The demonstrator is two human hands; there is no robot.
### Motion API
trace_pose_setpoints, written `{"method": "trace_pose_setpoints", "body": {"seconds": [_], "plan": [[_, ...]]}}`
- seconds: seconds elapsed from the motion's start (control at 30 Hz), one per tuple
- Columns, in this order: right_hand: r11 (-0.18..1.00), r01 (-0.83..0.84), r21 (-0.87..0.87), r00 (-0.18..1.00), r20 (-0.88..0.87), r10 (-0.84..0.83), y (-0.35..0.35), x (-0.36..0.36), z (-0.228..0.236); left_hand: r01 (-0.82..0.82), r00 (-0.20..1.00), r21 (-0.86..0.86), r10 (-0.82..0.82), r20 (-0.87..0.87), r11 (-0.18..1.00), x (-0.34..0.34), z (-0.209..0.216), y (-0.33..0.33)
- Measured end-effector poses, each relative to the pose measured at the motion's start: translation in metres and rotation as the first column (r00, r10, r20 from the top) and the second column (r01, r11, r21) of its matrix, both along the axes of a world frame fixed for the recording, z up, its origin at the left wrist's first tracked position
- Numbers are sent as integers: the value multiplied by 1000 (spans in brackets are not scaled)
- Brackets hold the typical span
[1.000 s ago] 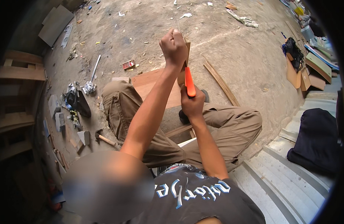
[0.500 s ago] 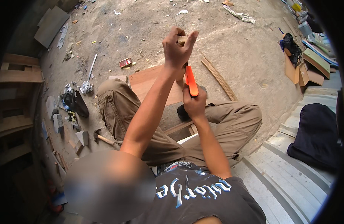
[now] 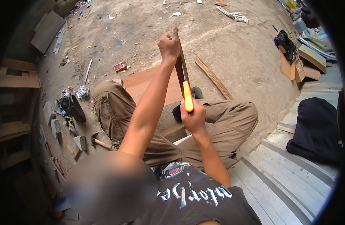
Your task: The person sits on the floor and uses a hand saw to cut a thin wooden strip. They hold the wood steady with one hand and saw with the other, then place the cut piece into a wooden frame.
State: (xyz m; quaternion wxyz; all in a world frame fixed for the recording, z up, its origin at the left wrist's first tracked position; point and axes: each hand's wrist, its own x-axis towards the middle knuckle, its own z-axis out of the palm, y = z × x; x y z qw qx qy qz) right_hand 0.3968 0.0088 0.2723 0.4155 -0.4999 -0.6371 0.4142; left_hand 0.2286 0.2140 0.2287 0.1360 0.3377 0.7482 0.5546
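Note:
My right hand (image 3: 194, 119) is closed round the orange-yellow handle of a hand saw (image 3: 187, 98), held in front of my lap. Its narrow blade runs away from me, toward my left hand. Farther out, my left hand (image 3: 168, 47) has its fingers curled and its thumb pointing up. A small pale piece of wood (image 3: 170, 38) shows at those fingers, mostly hidden. Beside the blade, between the hands, is a long dark brown surface (image 3: 179, 73); whether it is wood or the blade's face I cannot tell. Below lies a reddish-brown wooden board (image 3: 142, 84).
Thin wooden strips (image 3: 213, 79) lie right of the board. A hammer (image 3: 101, 141), grey blocks (image 3: 55, 128) and a black bag (image 3: 73, 108) are at my left. A small red box (image 3: 120, 66) lies beyond my left knee. Dark cloth (image 3: 315, 129) rests on corrugated metal sheets (image 3: 273, 176) at right.
My right hand and the saw have come slightly nearer to me, with the handle tilted differently. My left hand has turned, and more of the brown surface beside the blade shows.

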Motion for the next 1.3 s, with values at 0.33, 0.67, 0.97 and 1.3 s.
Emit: {"method": "trace_pose_setpoints", "body": {"seconds": [0.33, 0.67, 0.97, 1.3], "plan": [[1000, -6, 29, 997, 76, 3, -15, 22, -3, 52, 989, -260, -14, 146, 964, 11, -15, -13], [993, 86, -85, 958, -266, -106, 3, 8, -23, 271, 724, 158, -309, 617, 950, 29, -58, -104], [956, 157, -248, 749, -601, -279, 103, 9, 3, 629, 687, -105, -488, 539, 771, 70, -51, -169], [953, 259, 158, 966, -32, -257, 103, 49, -65, 336, 909, -104, -294, 294, 936, 43, -130, -137]]}}
